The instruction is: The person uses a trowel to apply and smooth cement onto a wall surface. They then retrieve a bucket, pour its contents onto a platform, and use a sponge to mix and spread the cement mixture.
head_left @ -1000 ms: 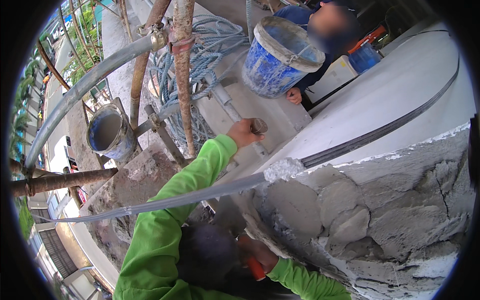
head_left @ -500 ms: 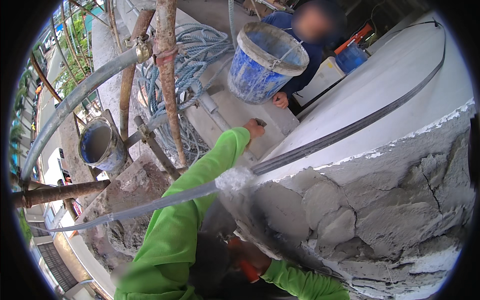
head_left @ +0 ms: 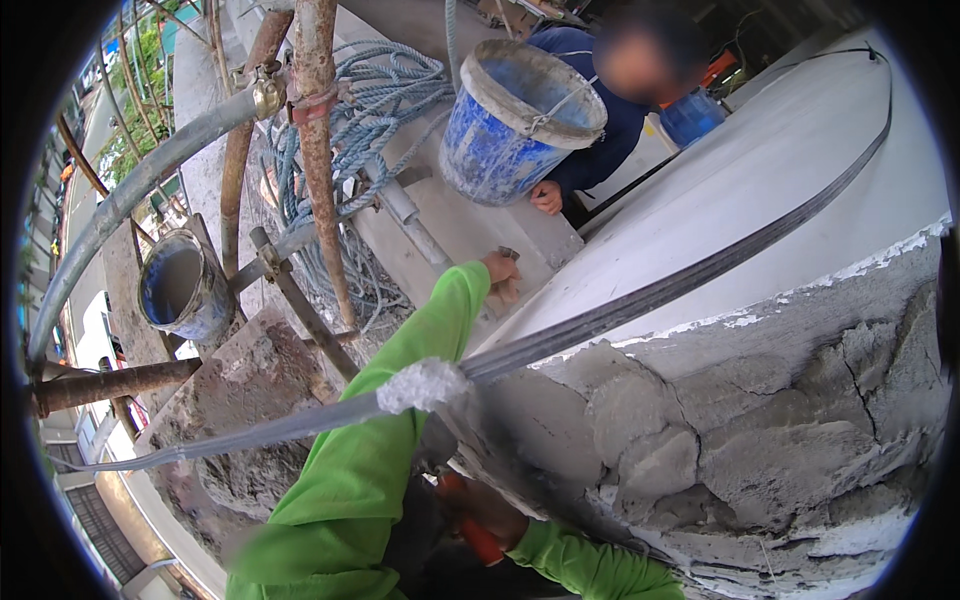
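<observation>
My left hand [head_left: 501, 279], in a bright green sleeve, reaches out to the pale concrete ledge [head_left: 540, 235]. Its fingers are curled, with a small dark grey piece at their tips that I cannot identify. Low in the view, my right hand [head_left: 495, 522] is closed round the orange-red handle [head_left: 480, 541] of a hand tool whose working end is hidden in shadow. Beside it rises a wall of rough, cracked grey mortar [head_left: 640, 410]. A dark strap [head_left: 650, 300] with a clear taped lump [head_left: 422, 385] crosses in front of my left forearm.
A co-worker in dark blue sits behind a blue, mortar-stained bucket [head_left: 505, 150]; their hand [head_left: 546, 197] rests on the ledge. Coiled blue rope [head_left: 385, 85], rusty scaffold pipes [head_left: 314, 150] and a second bucket [head_left: 183, 283] stand left, above a street drop. A smooth white surface [head_left: 720, 200] slopes right.
The whole view has shifted slightly, so most things sit further left. The co-worker's head has come lower and to the right. My left hand stays at the ledge, its fingers a little lower.
</observation>
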### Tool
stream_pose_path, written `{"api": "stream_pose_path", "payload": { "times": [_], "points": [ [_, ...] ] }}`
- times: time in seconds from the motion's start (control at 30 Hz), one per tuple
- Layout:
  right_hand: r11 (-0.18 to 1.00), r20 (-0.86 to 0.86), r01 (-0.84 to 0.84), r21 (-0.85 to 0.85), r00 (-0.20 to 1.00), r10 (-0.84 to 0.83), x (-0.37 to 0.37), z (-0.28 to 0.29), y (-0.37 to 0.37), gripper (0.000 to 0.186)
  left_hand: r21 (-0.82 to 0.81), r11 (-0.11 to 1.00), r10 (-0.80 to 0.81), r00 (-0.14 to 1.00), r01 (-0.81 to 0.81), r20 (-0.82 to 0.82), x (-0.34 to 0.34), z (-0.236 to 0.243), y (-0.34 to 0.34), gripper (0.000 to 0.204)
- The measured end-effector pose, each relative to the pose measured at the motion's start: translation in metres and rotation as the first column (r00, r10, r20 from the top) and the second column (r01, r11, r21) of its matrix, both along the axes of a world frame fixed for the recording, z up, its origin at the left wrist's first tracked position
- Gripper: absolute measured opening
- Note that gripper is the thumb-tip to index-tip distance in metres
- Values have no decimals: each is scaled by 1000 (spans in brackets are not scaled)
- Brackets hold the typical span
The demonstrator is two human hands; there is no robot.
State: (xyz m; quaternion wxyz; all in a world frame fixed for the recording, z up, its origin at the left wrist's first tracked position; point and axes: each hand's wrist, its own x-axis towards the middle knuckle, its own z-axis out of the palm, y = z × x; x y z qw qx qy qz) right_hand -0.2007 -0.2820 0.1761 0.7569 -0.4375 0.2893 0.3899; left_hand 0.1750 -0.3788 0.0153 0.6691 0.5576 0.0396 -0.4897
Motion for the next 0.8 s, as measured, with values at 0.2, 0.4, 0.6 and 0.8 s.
{"api": "stream_pose_path", "payload": {
  "times": [0.2, 0.4, 0.6, 0.8],
  "points": [
    [1000, 51, 6, -2, 999, -6, 4, 1, 4, 19, -328, 931, 237, 948, -159, 214, 25, -14, -2, 44],
    [999, 51, -17, -35, 999, 19, 6, 6, -3, 21, -20, 973, 206, 815, -232, 541, 13, 40, -5, 46],
    [999, 32, 2, -33, 999, -1, 7, 6, -1, 22, 166, 935, 68, 619, -313, 783, 23, 57, -11, 50],
    [1000, 15, 11, -27, 1000, -11, 8, 5, -3, 23, 187, 949, -23, 535, -255, 845, 38, 57, -16, 50]
  ]
}}
